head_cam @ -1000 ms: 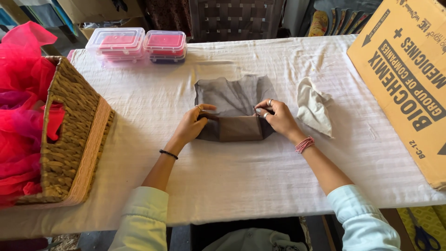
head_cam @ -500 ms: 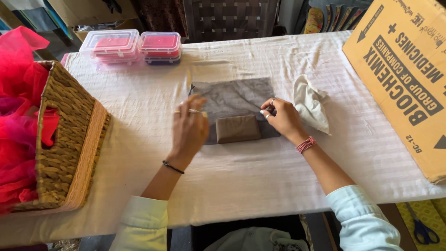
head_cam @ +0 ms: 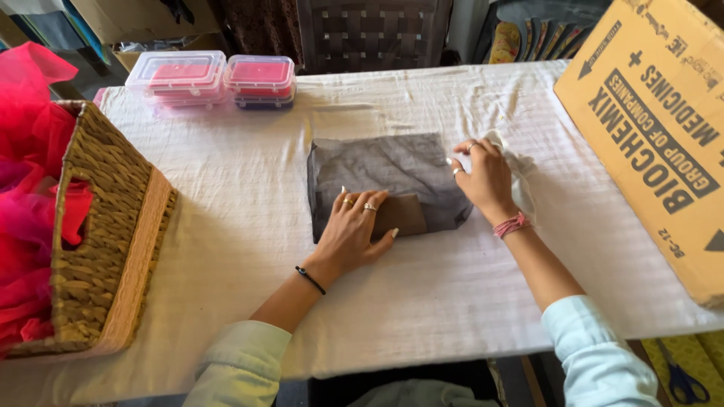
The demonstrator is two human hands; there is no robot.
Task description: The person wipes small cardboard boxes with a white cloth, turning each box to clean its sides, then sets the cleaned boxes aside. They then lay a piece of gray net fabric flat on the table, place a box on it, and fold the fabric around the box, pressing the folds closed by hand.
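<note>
the left hand lies flat, fingers spread, pressing down on the near edge of a folded grey cloth, with the palm partly over a brown band at the cloth's near side. it grips nothing, just rests open on the fabric. the right hand sits at the cloth's right edge, fingers loosely curved against it; i cannot tell whether it pinches the fabric or only touches it. the cloth lies in the middle of the white-covered table.

just right of the right hand a crumpled white cloth lies on the table. at the far left stand clear plastic lidded boxes, side by side and stacked, with pink and red contents showing through. on the near left a woven basket sits at the table edge, filled with bright pink and red netted fabric. a large cardboard box rests tilted on the right.
</note>
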